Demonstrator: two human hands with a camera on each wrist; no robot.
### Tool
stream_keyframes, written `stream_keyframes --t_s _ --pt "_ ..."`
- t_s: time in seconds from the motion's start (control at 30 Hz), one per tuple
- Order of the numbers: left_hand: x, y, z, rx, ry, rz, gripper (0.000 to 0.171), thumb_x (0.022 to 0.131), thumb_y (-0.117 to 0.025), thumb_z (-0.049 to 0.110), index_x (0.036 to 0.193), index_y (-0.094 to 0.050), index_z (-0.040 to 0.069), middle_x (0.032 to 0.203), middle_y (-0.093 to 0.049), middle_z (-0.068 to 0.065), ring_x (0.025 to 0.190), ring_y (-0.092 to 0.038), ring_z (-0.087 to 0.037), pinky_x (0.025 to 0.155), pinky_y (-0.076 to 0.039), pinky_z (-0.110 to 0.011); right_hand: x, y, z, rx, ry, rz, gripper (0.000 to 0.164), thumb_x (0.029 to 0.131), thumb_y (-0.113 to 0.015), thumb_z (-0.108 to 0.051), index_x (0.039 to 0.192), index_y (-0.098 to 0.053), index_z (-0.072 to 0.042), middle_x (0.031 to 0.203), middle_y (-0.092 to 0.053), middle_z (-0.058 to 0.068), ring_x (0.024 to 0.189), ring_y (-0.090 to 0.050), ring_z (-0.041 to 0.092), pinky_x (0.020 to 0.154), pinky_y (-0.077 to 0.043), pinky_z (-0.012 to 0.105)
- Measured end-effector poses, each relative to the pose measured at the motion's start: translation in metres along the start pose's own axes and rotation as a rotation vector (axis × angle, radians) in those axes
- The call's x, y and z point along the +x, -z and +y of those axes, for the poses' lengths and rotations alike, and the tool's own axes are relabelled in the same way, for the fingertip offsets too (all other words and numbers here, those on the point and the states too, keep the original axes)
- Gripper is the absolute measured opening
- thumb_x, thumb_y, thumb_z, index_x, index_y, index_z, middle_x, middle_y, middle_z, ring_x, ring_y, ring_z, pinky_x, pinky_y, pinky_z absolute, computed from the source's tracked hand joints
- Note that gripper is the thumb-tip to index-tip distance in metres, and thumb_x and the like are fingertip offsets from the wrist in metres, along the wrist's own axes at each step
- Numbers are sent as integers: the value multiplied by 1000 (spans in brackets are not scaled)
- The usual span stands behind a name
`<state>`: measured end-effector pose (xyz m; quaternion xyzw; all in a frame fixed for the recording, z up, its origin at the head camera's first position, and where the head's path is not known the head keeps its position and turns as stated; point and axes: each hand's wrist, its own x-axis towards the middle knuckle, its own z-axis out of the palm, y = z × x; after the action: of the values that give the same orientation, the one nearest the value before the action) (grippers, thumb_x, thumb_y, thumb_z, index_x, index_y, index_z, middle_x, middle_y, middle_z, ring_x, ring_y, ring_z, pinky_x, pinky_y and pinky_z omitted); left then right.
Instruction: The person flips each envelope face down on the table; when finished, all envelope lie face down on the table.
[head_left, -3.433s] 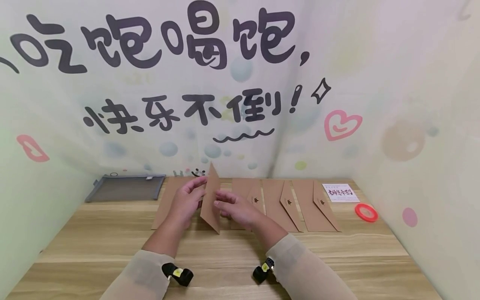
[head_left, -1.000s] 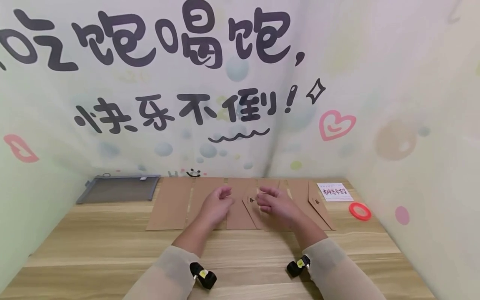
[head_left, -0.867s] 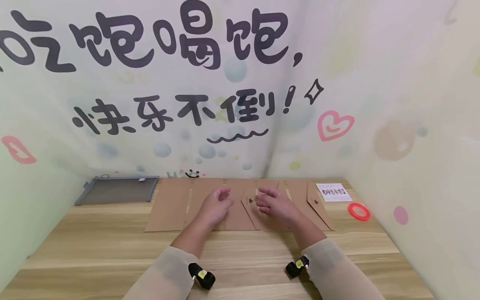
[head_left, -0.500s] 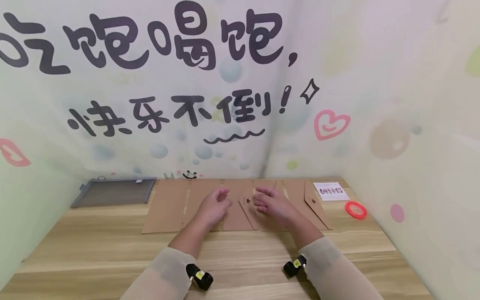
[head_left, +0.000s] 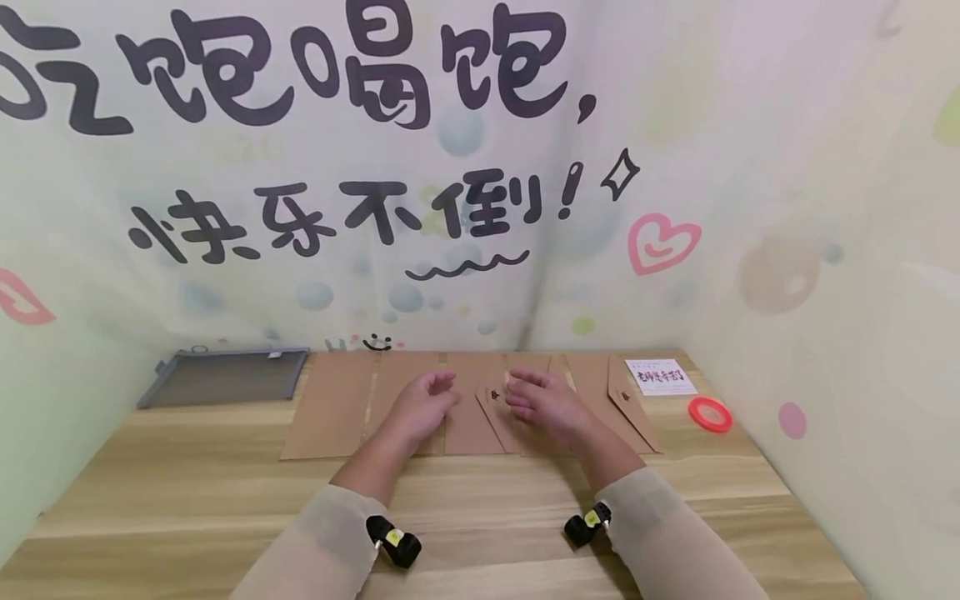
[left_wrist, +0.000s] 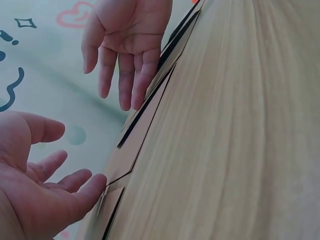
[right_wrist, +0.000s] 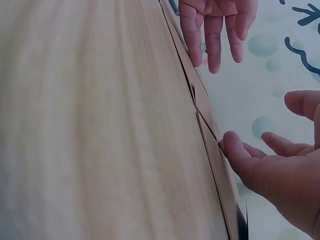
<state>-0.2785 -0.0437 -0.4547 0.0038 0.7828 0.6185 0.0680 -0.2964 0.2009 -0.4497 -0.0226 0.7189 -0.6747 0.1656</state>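
Several brown paper envelopes lie flat in a row on the wooden table [head_left: 480, 525]. My left hand [head_left: 422, 407] is over the second envelope [head_left: 397, 383] from the left, fingers loosely bent and holding nothing. Just right of it, the middle envelope [head_left: 467, 417] shows a pointed flap and a small dark logo. My right hand [head_left: 551, 408] overlaps the envelope [head_left: 528, 437] beside that one and is empty too, palm facing the left hand. Both wrist views show the palms turned toward each other, with the left hand's fingers [left_wrist: 82, 192] close to the envelopes.
At the far left of the row is a plain envelope [head_left: 326, 408], beside a grey mesh zip pouch [head_left: 221, 379]. Rightmost is a flapped envelope [head_left: 596, 400]. Past it are a white printed card [head_left: 660, 377] and a red ring [head_left: 710, 415]. A printed cloth wall [head_left: 480, 317] rises behind.
Earlier, both hands held one envelope upright; it now lies flat in the row. The hands have let go and shifted right. Over the last second they stay nearly still while the view shifts slightly.
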Motion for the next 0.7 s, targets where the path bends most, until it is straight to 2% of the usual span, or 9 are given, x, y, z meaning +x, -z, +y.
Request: stream_keyframes --t_s 0.1,0.23,0.33,0.43,0.6,0.7 --pt "0 1 2 -12 -6 -8 51 101 -65 15 150 -57 5 159 -56 -17 148 -52 -36 112 -55 -48 2 0 -1 8 9 -5 61 110 -57 -20 163 -36 3 162 -48 29 149 -53 42 117 -53 44" --pt "0 2 1 -19 -9 -16 51 101 -67 15 150 -57 5 158 -57 -18 149 -52 -36 115 -52 -49 3 1 1 49 11 8 58 110 -57 -15 161 -38 4 160 -49 30 147 -54 43 114 -55 43" --pt "-1 2 1 -25 -5 -21 51 101 -67 16 150 -57 5 157 -57 -18 149 -51 -37 118 -50 -50 3 3 2 95 10 25 55 110 -55 -11 160 -40 4 160 -49 30 147 -55 42 112 -57 38" --pt "-2 1 1 -31 -8 -25 51 100 -67 15 149 -58 5 156 -57 -19 146 -54 -37 115 -53 -50 3 5 1 130 21 29 54 109 -54 -8 160 -39 4 160 -48 30 145 -56 41 108 -58 32" --pt "-7 -2 6 -35 -10 -63 49 99 -64 11 147 -59 2 153 -57 -21 137 -57 -35 107 -56 -47 4 7 -1 145 43 7 56 108 -56 -4 161 -40 2 158 -50 29 131 -66 25 100 -59 25" --pt "-10 -5 9 -26 -4 -87 48 99 -64 12 146 -59 2 151 -58 -20 136 -56 -34 109 -54 -47 5 7 -1 121 66 -17 56 107 -57 -4 161 -41 2 157 -53 26 119 -69 14 100 -58 26"
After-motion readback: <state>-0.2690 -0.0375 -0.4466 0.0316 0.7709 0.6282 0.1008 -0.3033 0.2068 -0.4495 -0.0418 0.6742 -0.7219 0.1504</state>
